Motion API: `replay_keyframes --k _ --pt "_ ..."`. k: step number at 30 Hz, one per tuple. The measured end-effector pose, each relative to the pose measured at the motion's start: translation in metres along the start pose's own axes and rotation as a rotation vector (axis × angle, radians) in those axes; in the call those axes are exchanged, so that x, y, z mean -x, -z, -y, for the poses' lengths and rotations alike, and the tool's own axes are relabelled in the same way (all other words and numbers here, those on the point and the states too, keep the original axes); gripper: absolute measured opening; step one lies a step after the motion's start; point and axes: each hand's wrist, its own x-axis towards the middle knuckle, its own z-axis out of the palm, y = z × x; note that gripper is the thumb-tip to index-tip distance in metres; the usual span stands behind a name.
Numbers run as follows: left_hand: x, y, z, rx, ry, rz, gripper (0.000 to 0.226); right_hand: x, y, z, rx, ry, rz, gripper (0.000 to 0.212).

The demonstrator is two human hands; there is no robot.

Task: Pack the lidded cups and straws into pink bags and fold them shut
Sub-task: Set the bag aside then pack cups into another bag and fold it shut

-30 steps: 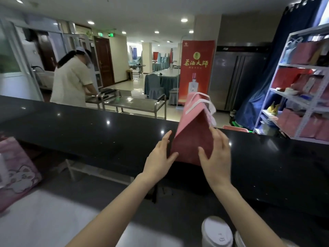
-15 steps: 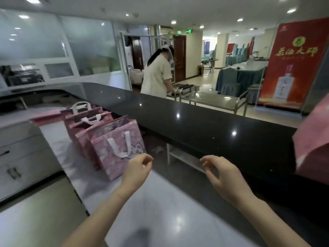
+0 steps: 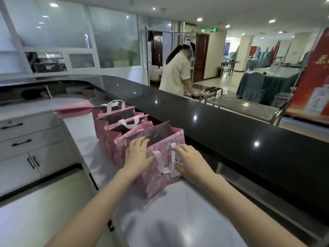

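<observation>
Several open pink bags with white handles stand in a row on the white worktop (image 3: 170,216). The nearest pink bag (image 3: 156,177) has a cartoon print and a white handle (image 3: 162,164) hanging down its front. My left hand (image 3: 137,156) grips its near left top edge, fingers over the rim and thumb on the front face. My right hand (image 3: 191,164) rests on the front face beside the handle, fingers fairly straight. Two more open bags (image 3: 124,124) stand behind it. No cups or straws are in view.
A stack of flat pink bags (image 3: 71,108) lies at the far end of the worktop. A raised black counter (image 3: 231,132) runs along the right. White drawers (image 3: 28,139) are at the left. Beyond the counter a person in white (image 3: 175,75) stands at a steel trolley (image 3: 240,106).
My view swung left, away from the folded pink bag on the black counter. Both hands let go of it and moved onto the nearest open bag in the row.
</observation>
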Motion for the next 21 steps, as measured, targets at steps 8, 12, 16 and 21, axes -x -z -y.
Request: replay_keyframes --k 8,12,16,21 --pt "0.012 0.001 0.010 0.247 -0.257 -0.041 0.008 -0.061 -0.026 0.002 0.239 0.025 0.000 0.056" --pt "0.036 0.005 0.011 0.253 -0.355 -0.073 0.009 -0.049 -0.032 -0.010 0.351 0.039 0.047 0.026" --pt "0.058 0.012 0.000 0.268 -0.424 -0.067 0.012 -0.011 -0.022 -0.016 0.291 0.082 -0.001 0.011" --pt "0.099 0.010 -0.034 0.311 -0.542 -0.063 0.009 0.068 -0.001 -0.027 0.332 0.096 0.025 0.007"
